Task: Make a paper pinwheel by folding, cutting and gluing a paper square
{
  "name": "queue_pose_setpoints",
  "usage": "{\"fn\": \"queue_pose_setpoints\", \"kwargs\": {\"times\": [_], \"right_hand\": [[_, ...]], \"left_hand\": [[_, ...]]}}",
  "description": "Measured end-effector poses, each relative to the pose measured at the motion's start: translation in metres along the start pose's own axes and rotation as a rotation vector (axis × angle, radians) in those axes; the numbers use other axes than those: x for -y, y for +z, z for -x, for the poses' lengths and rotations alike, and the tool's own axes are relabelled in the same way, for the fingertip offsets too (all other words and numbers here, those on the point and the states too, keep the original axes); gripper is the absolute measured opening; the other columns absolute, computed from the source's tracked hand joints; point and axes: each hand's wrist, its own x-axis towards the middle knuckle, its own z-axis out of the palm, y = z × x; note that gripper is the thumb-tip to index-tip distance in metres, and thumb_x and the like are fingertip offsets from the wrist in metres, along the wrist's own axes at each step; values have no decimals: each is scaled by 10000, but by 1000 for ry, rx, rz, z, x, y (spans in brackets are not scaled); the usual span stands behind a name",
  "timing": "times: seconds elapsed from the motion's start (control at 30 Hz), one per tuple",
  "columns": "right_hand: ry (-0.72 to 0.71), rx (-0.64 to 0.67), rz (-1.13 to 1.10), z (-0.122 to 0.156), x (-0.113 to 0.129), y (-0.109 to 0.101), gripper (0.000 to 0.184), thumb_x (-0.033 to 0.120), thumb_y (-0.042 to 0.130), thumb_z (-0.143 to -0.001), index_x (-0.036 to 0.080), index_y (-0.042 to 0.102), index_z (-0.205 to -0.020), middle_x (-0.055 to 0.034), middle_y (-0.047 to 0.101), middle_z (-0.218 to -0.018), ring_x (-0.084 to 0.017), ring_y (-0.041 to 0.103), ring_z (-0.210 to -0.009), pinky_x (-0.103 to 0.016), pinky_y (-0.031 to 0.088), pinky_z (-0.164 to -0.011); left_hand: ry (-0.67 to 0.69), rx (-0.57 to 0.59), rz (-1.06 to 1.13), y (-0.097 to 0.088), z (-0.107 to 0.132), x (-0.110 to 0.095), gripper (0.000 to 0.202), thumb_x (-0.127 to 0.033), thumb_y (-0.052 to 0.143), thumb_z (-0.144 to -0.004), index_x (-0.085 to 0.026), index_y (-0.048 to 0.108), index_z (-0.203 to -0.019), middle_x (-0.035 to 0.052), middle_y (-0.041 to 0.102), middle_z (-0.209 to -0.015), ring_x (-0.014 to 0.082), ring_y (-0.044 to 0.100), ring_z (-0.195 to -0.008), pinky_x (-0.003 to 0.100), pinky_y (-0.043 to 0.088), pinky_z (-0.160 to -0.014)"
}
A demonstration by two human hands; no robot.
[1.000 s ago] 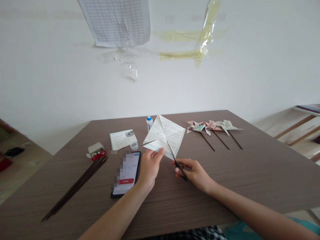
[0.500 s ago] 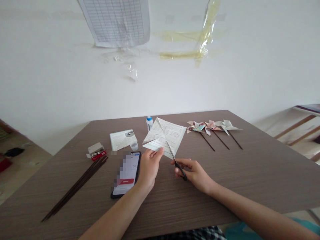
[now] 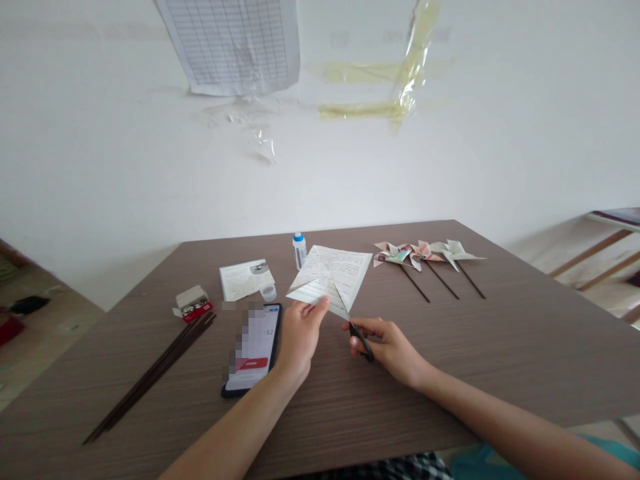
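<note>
A square sheet of printed paper (image 3: 345,267), with a cut in its left part, is pinched at its near edge between the thumb and fingers of my left hand (image 3: 303,330). My right hand (image 3: 387,343) grips a pair of scissors (image 3: 361,341) by the black handles. The blades lie at the sheet's near right corner, pointing up and left over the paper. Beyond the paper stands a glue bottle (image 3: 299,252) with a blue cap. Three paper pinwheels (image 3: 423,253) on dark sticks lie to the right.
Left of my arm lies a phone (image 3: 255,353) with its screen lit. Beside it are several dark sticks (image 3: 150,377), an opened small red-and-white box (image 3: 193,304), more paper (image 3: 245,280) and a small clear cap (image 3: 269,292). A white wall (image 3: 320,187) rises behind the table (image 3: 500,360).
The far edge of the paper has dipped lower, so the sheet looks flatter. Both hands and the scissors stay nearly where they were.
</note>
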Motion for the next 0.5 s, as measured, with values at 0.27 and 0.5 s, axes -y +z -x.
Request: {"fn": "queue_pose_setpoints", "kwargs": {"times": [0.27,0.5], "right_hand": [[10,27,6,-1,-4,0,521,617,766,-994,170,922,-1212,-78,859,-845,-286,754,-855,-424,622,-934],[-64,41,238,0,-6,-1,272,419,793,-1014,247,922,-1181,-57,886,-914,-294,788,-937,-459,559,-1051]], "left_hand": [[-3,-2,5,1,2,1,242,-435,914,-870,-211,873,-953,133,955,-1136,381,888,-1214,467,669,-1112],[-7,-82,56,-5,-5,-8,194,-388,907,-871,-209,864,-931,133,954,-1138,374,878,-1241,462,657,-1125]]}}
